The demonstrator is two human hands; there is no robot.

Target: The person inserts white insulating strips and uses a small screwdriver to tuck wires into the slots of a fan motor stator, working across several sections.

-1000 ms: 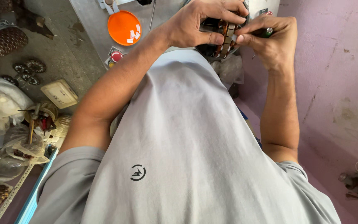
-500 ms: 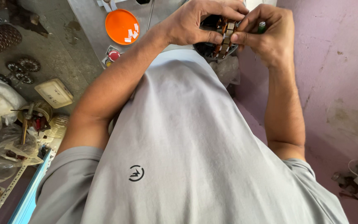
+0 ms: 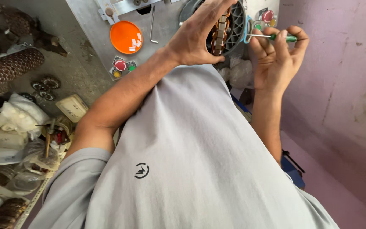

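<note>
Two hands are up at the grey machine panel (image 3: 166, 25) that stands at the far edge of the bench. Since a second ago my view has tipped, so more of the panel shows, and my hands have drawn apart: before, they met over the wound core, and now a gap lies between them. My grey shirt (image 3: 183, 161) fills the middle of the view and hides the near edge of the bench.

My left hand (image 3: 198, 36) is closed around the copper-wound stator core (image 3: 220, 34), fingers over its top and thumb under it, holding it against the round dark housing (image 3: 236, 25) on the panel. My right hand (image 3: 278, 55) has come off the core and now sits just beside it, fingers curled shut on a small green-handled screwdriver (image 3: 272, 37) that lies level, its shaft pointing toward the core.

On the panel, left of my left forearm, sits an orange disc (image 3: 126, 37), with a hex key (image 3: 152, 25) beside it and a cluster of coloured push buttons (image 3: 123, 68) below it. More buttons (image 3: 267, 17) show above my right hand. Along the left edge of the bench lie a copper winding roll (image 3: 5, 70), white plastic bags (image 3: 9, 118) and a small cream box (image 3: 73, 108).
</note>
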